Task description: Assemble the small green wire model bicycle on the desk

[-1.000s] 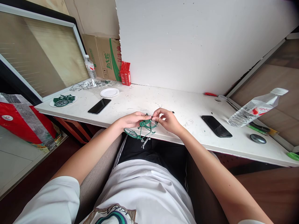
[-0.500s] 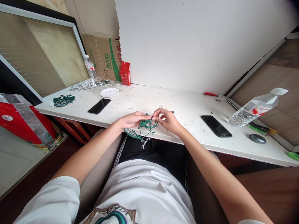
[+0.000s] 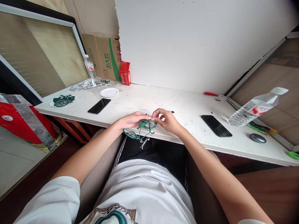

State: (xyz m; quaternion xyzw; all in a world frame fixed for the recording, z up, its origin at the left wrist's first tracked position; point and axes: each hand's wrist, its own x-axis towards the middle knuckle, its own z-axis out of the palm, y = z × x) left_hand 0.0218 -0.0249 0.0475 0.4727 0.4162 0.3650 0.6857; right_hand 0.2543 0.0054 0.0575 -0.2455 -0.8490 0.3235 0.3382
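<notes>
A small green model bicycle (image 3: 140, 130) hangs at the near edge of the white table (image 3: 182, 109), over my lap. My left hand (image 3: 130, 119) is closed on its frame from the left, thumb and fingers pinching the top. My right hand (image 3: 167, 119) is closed too, its fingertips pinched at the bicycle's rear wheel end; I cannot make out what tiny part they grip. The two hands touch at the fingertips.
On the table lie a black phone (image 3: 99, 106) and white paper plate (image 3: 109, 92) at left, another black phone (image 3: 216, 125), a tilted water bottle (image 3: 254, 108) and a dark round object (image 3: 258, 138) at right. A plate with green bicycle parts (image 3: 63, 100), a bottle (image 3: 90, 69), red carton (image 3: 125, 73) and cardboard box (image 3: 105, 57) stand far left.
The bicycle and both hands have shifted very slightly up and left; otherwise nothing has visibly changed.
</notes>
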